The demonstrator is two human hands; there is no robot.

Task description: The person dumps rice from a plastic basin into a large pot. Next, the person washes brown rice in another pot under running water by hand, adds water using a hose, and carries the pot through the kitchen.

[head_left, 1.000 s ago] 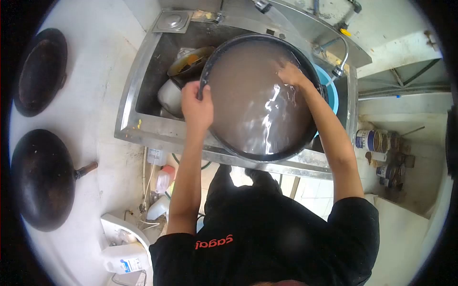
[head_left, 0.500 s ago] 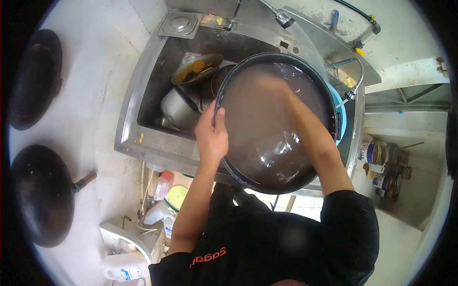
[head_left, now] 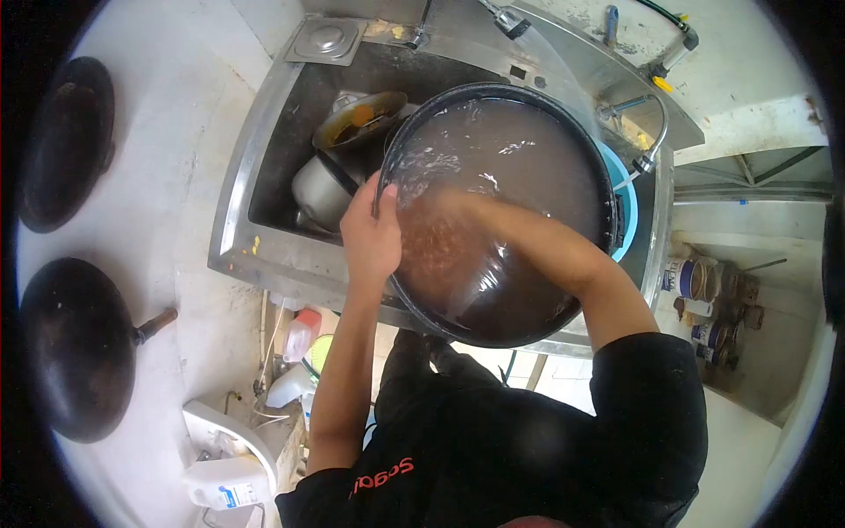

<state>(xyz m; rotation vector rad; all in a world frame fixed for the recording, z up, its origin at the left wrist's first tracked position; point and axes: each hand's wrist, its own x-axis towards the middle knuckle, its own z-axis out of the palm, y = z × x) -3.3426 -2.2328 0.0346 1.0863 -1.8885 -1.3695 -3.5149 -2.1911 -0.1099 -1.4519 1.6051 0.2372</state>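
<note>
A large black round tub (head_left: 528, 343) full of murky brownish water rests over the edge of the metal sink. My left hand (head_left: 371, 231) is closed round the tub's left rim, thumb on the inside. My right forearm reaches across the tub from the right, and my right hand (head_left: 440, 207) is in the water near the left side, its fingers hidden by water and blur. Reddish-brown matter (head_left: 436, 251) shows under the surface beside it.
The metal sink (head_left: 273, 167) holds a dirty pan (head_left: 352, 123) and a grey pot (head_left: 321, 194). A light blue basin (head_left: 627, 198) lies partly under the tub, near a running tap (head_left: 645, 164). Two dark woks (head_left: 79, 348) hang at the left. Cans (head_left: 691, 280) stand at the right.
My right hand has swept through the water from the tub's far side to its left side. The tub first came nearer my body, then shifted slightly back in view. My left hand kept its hold.
</note>
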